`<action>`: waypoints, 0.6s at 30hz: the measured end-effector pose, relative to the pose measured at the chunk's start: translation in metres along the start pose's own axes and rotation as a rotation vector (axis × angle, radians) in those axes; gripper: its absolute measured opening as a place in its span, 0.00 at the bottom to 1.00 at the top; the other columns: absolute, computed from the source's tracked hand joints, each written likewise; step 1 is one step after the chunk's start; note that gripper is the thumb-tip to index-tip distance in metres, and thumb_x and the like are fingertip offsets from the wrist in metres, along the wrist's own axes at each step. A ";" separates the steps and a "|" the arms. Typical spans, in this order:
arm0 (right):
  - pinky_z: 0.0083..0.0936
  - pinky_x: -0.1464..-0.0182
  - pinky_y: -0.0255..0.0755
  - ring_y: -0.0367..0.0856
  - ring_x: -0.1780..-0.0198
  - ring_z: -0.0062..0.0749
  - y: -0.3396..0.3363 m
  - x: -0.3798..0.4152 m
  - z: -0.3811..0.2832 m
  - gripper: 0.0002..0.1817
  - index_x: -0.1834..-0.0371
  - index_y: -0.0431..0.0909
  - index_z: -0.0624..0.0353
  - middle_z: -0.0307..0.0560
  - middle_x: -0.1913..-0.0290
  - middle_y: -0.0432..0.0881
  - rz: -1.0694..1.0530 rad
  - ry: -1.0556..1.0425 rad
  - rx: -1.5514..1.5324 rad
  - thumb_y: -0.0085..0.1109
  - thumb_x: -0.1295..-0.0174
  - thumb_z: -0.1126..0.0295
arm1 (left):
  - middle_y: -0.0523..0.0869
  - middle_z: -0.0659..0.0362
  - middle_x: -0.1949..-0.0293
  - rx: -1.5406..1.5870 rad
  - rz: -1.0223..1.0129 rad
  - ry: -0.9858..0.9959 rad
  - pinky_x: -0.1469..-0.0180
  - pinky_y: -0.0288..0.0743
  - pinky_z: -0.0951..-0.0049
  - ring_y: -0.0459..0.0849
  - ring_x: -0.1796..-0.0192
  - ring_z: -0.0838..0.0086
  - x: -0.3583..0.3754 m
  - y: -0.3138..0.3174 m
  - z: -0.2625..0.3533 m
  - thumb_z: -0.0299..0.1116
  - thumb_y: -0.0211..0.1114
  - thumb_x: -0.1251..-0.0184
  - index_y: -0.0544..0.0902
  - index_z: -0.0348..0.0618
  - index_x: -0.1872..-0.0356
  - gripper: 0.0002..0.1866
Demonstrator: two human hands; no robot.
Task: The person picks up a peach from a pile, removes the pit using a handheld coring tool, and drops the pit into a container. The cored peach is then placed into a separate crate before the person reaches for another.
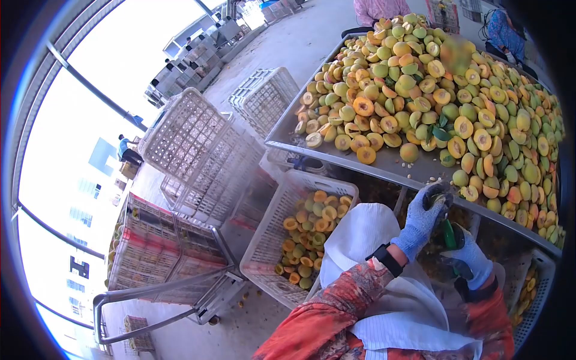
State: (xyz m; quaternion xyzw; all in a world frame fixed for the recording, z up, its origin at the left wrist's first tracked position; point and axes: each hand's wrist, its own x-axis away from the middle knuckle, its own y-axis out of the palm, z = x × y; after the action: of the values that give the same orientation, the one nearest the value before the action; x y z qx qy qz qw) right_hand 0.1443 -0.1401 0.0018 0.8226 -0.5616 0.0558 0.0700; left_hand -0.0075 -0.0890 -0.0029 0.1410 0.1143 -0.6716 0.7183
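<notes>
My left hand (422, 221), in a blue glove with dark-coated fingers, is closed near the edge of a metal table (360, 170). What it holds is mostly hidden by the fingers. Just below and to the right, my right hand (472, 257), gloved alike, is wrapped around a green-handled tool (449, 234) whose working end meets the left hand. Heaped on the table are apricot-like fruits (414, 84), many cut in half, some whole. Small pale pits (409, 176) lie near the table's front edge.
Left of my lap stands a white plastic crate (261, 255) of fruit halves. Another crate (536, 300) is at the lower right. Stacked crates (186, 138) and a metal trolley handle (150, 288) stand further left. Co-workers (378, 11) sit across the table.
</notes>
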 end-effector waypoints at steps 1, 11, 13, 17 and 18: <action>0.20 0.61 0.72 0.76 0.61 0.25 -0.003 0.001 -0.012 0.28 0.49 0.68 0.59 0.41 0.59 0.76 -0.054 0.043 -0.032 0.60 0.59 0.80 | 0.78 0.53 0.55 0.292 -0.097 -0.294 0.53 0.71 0.74 0.78 0.55 0.69 -0.002 -0.001 -0.002 0.26 0.58 0.42 0.74 0.35 0.52 0.15; 0.38 0.58 0.70 0.76 0.60 0.53 0.013 0.021 -0.014 0.25 0.54 0.69 0.63 0.59 0.62 0.77 0.453 -0.131 0.594 0.64 0.54 0.63 | 0.77 0.50 0.52 -0.437 -0.100 0.307 0.47 0.70 0.67 0.76 0.49 0.59 0.003 0.026 0.007 0.27 0.63 0.47 0.77 0.42 0.51 0.19; 0.37 0.55 0.69 0.76 0.58 0.50 0.006 0.022 -0.001 0.25 0.53 0.69 0.62 0.58 0.61 0.77 0.287 -0.234 0.452 0.64 0.54 0.64 | 0.79 0.50 0.54 -0.529 -0.169 0.439 0.48 0.71 0.65 0.76 0.50 0.59 0.000 0.031 0.020 0.27 0.65 0.48 0.79 0.44 0.52 0.19; 0.37 0.53 0.68 0.75 0.57 0.49 0.000 0.033 -0.029 0.24 0.52 0.69 0.62 0.56 0.61 0.76 0.191 -0.025 0.135 0.63 0.53 0.65 | 0.81 0.54 0.57 -0.179 -0.184 0.168 0.54 0.74 0.73 0.79 0.58 0.70 -0.003 0.049 0.015 0.28 0.61 0.42 0.79 0.38 0.54 0.14; 0.36 0.53 0.68 0.75 0.57 0.47 -0.001 0.032 -0.023 0.23 0.53 0.70 0.62 0.56 0.59 0.76 0.239 -0.058 0.340 0.61 0.52 0.65 | 0.82 0.55 0.58 0.151 -0.162 -0.181 0.57 0.74 0.76 0.80 0.61 0.75 0.000 0.051 0.011 0.28 0.60 0.40 0.79 0.36 0.55 0.13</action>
State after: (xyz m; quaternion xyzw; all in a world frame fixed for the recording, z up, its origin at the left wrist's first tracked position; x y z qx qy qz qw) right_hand 0.1567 -0.1651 0.0303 0.7512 -0.6396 0.1338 -0.0932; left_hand 0.0432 -0.0894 0.0096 0.1238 0.0090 -0.7441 0.6565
